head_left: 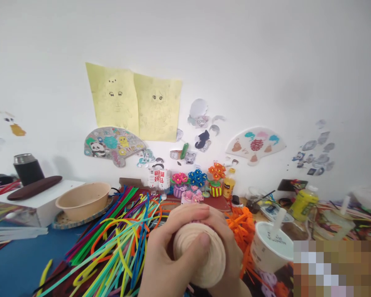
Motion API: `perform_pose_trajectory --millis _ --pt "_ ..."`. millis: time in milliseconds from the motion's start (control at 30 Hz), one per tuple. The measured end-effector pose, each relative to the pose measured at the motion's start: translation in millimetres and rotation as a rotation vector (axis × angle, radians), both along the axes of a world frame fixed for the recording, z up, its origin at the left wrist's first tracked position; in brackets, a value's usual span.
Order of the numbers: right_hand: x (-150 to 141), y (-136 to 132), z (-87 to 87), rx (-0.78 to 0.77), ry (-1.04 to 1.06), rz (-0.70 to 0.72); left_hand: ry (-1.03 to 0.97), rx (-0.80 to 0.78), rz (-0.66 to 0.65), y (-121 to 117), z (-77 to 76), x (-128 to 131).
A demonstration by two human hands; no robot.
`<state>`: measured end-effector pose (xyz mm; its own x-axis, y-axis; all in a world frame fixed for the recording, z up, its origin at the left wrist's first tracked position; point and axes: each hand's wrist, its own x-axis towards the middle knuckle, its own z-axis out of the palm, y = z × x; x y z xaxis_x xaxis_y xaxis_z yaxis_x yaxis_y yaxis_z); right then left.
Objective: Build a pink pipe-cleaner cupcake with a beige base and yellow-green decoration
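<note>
Held between both hands at the bottom middle is a round, cream-coloured coiled piece (214, 262), its ringed flat end turned towards me. My left hand (165, 258) wraps its left side, with the thumb pressed on the flat end and the fingers over the top. My right hand (233, 243) closes around the far right side, and its fingertips are mostly hidden. A bit of pink or purple shows at the piece's upper edge. To the left of the hands lie many loose coloured pipe cleaners (120, 247), and an orange bundle (243, 225) sits just to the right.
Small pots of pipe-cleaner flowers (198, 178) stand by the wall. A lidded cup with a straw (270, 247) is at right, near a yellow bottle (304, 203). A tan bowl (83, 200), a white box (46, 206) and a black flask (29, 171) occupy the left.
</note>
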<state>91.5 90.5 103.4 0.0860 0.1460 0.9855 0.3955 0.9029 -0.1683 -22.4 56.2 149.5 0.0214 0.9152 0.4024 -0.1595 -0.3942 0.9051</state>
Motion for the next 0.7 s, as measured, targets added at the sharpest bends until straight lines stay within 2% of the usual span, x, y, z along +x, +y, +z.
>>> perform_pose_trajectory --millis 233,467,700 --pt "5.5 0.9 0.0 0.014 0.001 0.015 0.027 0.049 0.003 0.8 2.0 5.1" --pt "4.7 1.4 1.0 -0.023 -0.001 0.039 0.036 0.016 0.005 0.7 1.1 2.5" --pt "4.4 3.4 4.3 0.008 -0.005 0.002 0.055 0.007 0.017 3.6 -2.3 1.9"
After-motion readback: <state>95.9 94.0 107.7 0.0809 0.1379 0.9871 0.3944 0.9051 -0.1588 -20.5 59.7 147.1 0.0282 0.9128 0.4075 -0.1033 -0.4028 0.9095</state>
